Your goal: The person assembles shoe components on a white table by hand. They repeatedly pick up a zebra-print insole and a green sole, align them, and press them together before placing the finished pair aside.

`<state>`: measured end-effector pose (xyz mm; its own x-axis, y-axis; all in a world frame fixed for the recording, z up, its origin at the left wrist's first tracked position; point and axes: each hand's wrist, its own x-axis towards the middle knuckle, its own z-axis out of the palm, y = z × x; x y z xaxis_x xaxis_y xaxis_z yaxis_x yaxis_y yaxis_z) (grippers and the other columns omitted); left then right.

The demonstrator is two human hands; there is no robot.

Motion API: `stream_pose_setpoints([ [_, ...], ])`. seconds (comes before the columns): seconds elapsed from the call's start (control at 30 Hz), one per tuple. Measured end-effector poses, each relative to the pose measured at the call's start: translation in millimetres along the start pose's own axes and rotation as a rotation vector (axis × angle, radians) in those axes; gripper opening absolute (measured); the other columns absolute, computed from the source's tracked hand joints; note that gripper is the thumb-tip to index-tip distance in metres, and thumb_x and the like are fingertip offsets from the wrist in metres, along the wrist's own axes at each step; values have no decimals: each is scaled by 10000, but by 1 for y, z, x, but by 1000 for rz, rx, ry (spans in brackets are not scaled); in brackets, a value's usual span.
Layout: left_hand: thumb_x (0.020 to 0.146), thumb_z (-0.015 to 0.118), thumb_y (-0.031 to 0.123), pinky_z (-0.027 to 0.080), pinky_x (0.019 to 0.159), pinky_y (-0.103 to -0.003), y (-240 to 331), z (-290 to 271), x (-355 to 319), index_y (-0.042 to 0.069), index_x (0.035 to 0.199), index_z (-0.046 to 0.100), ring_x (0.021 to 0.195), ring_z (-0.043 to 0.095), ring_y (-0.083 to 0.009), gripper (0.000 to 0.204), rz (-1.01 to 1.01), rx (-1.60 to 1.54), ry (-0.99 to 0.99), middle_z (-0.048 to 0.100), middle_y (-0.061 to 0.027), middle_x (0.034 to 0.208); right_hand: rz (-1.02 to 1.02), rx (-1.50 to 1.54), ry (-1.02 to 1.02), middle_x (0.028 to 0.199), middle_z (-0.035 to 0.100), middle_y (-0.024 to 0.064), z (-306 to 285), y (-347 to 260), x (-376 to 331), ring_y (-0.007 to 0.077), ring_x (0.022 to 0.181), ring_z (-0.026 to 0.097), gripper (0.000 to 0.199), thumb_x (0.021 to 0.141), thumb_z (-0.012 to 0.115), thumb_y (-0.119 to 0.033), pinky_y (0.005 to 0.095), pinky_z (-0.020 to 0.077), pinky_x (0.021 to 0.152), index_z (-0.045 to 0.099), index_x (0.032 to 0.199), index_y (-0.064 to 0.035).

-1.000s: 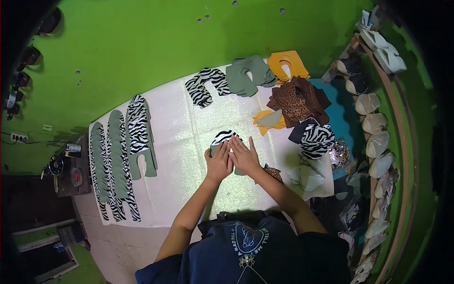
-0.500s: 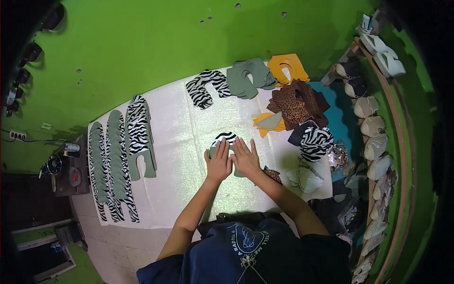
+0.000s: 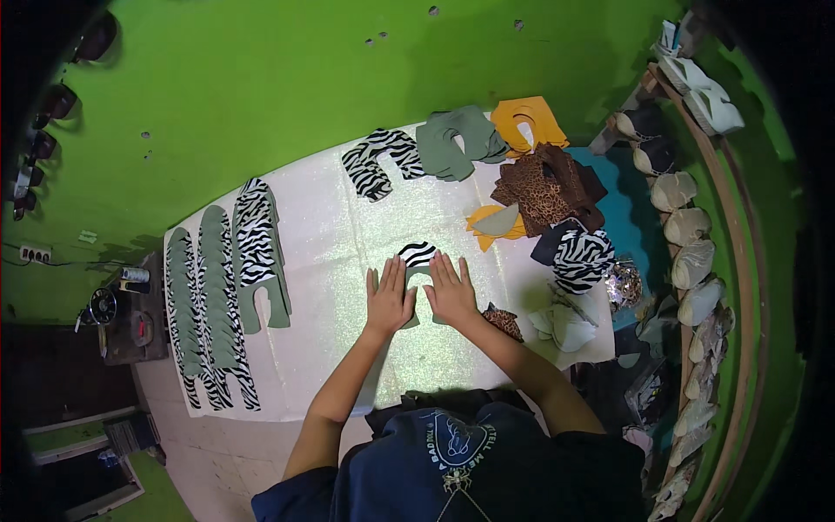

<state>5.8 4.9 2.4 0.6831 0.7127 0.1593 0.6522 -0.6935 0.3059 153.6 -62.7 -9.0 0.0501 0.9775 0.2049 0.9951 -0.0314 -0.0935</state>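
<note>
Both hands lie flat, palms down and fingers spread, side by side on a zebra-striped, horseshoe-shaped fabric cut-out backed with grey-green material point(image 3: 418, 255). The left hand point(image 3: 389, 300) covers the cut-out's left leg and the right hand point(image 3: 450, 290) its right leg; neither grips anything, they only press on it. Only the rounded striped top of the cut-out shows beyond the fingertips, with slivers of grey-green between and below the palms. The cut-out rests near the middle of a white, glittery sheet point(image 3: 335, 261) spread over the counter.

Well to the left of the cut-out, long rows of overlapping zebra-striped and grey-green pieces point(image 3: 213, 304) run along the sheet's left edge. Beyond the cut-out, at the far edge of the sheet, lie a pile of zebra-striped horseshoe pieces point(image 3: 378, 161), a stack of plain grey-green horseshoe pieces point(image 3: 457, 143) and an orange horseshoe-shaped template point(image 3: 526, 122). To the right of the cut-out sits a heap of brown leopard-print pieces point(image 3: 541, 187), with a folded zebra-striped bundle point(image 3: 581, 259) nearer the person. A small leopard-print scrap point(image 3: 503, 322) lies just beside the right wrist, and a few pale grey-green scraps point(image 3: 561, 322) lie further right. Far right of the cut-out, a curved wooden rack point(image 3: 739, 287) holds a row of pale shoe forms point(image 3: 687, 224).
</note>
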Motion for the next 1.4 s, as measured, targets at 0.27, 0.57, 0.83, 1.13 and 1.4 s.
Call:
stream_pose_setpoints([
  [0.27,848,387,256,72,1043,-501,-6,2,32,17,1340,259,1292,252,-261,562,230,-94,-106,261,-131,1398,-2,1,-18,1358,291,195,6,-1,-1,284,1286,235,574,873,375,-365,443,122,1056,362,1265,53],
  [0.57,852,337,241,80,1040,-517,-7,8,44,42,1344,266,1291,260,-238,535,208,-107,-126,249,-99,1409,14,93,-46,1309,381,186,-4,1,11,266,1262,298,525,866,371,-321,491,120,1044,410,1229,56],
  [0.83,841,319,217,18,1036,-531,-10,13,43,48,1358,235,1312,203,-268,550,212,-134,-134,199,-118,1425,59,205,-7,1326,360,184,11,-4,18,270,1270,282,552,888,314,-341,484,101,1049,372,1255,68],
  [1.13,866,289,298,31,1032,-543,-10,13,43,54,1371,192,1321,175,-263,569,191,-113,-140,153,-121,1437,67,129,10,1353,316,181,-2,-9,21,266,1278,260,630,879,314,-438,454,97,1054,351,1274,51],
  [1.4,872,294,260,17,1021,-568,-8,16,43,96,1387,148,1325,166,-231,560,151,-51,-178,126,-74,1450,40,120,-40,1372,283,171,2,-1,1,255,1302,208,594,896,307,-420,458,103,1054,350,1283,28],
])
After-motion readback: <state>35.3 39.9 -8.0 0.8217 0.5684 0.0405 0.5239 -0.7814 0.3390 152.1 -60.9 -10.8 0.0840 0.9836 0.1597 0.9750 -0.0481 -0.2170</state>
